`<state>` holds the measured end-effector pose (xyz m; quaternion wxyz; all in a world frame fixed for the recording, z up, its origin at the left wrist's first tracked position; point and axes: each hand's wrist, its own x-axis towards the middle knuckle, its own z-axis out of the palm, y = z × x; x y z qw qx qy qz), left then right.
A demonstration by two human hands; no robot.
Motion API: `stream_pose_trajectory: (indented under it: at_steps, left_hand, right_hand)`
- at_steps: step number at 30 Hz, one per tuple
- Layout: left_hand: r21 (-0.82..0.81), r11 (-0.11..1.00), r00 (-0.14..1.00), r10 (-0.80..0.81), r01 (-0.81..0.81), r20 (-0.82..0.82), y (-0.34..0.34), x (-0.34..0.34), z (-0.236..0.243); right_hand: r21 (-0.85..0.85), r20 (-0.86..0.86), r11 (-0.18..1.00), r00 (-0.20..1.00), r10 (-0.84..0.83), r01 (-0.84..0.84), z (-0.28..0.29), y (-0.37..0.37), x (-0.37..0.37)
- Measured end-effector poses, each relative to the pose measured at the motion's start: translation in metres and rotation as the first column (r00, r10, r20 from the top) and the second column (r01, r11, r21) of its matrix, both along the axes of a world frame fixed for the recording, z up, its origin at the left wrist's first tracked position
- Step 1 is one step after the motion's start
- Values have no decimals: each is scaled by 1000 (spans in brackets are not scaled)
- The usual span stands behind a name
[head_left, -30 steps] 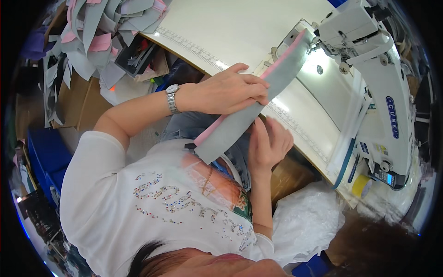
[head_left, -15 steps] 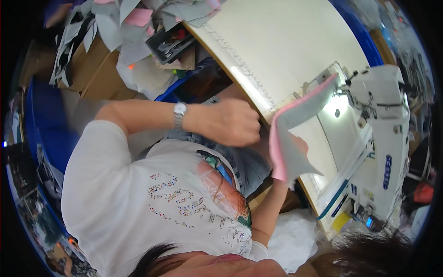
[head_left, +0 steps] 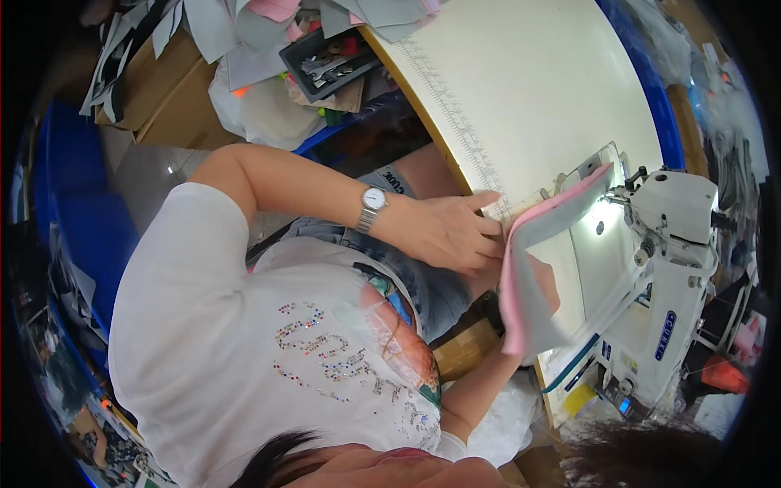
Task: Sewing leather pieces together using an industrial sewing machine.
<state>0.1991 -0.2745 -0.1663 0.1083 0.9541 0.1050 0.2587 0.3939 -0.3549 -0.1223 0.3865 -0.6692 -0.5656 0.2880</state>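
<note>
A long, soft piece of grey and pink layered fabric point(head_left: 529, 236) runs from the needle area of a white sewing machine point(head_left: 671, 211) toward me, its near end hanging over my right wrist. My left hand point(head_left: 455, 232), with a silver watch on the wrist, is at the table edge beside the pink side of the fabric. Its fingers are apart, the tips close to the fabric; contact is unclear. My right hand point(head_left: 547, 283) is mostly behind the fabric, over the table, and its fingers are hidden. A lamp lights the needle area.
The white sewing table point(head_left: 537, 81) has a ruler scale along its near edge. A dark tray point(head_left: 329, 69) of metal tools sits beyond my left arm, near piled grey and pink pieces point(head_left: 382, 12). A cardboard box point(head_left: 175, 98) and blue bin point(head_left: 85, 203) stand at left.
My left hand has moved toward the fabric, and its loosely curled fingers have spread. The view has shifted slightly. The fabric still reaches the needle area, draped over my right arm.
</note>
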Motion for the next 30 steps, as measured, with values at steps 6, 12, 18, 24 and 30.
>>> stream_pose_trajectory:
  at_steps: [6,12,18,24,30]
  left_hand:
    - [34,999,999,18,-19,30,19,-25,14]
    - [-252,952,983,-147,171,111,70,-11,35]
    - [79,924,903,-343,374,-259,115,66,45]
    - [49,923,902,-362,383,-237,120,76,37]
    - [12,912,895,-400,410,-198,127,78,38]
  right_hand:
    - [204,338,953,930,147,-225,-11,-6,8]
    - [201,561,932,816,144,-302,3,-7,-4]
    - [184,603,906,772,202,-381,7,-6,-7]
    - [205,553,914,812,186,-350,2,-11,-4]
    - [167,585,915,784,208,-367,10,-9,-3]
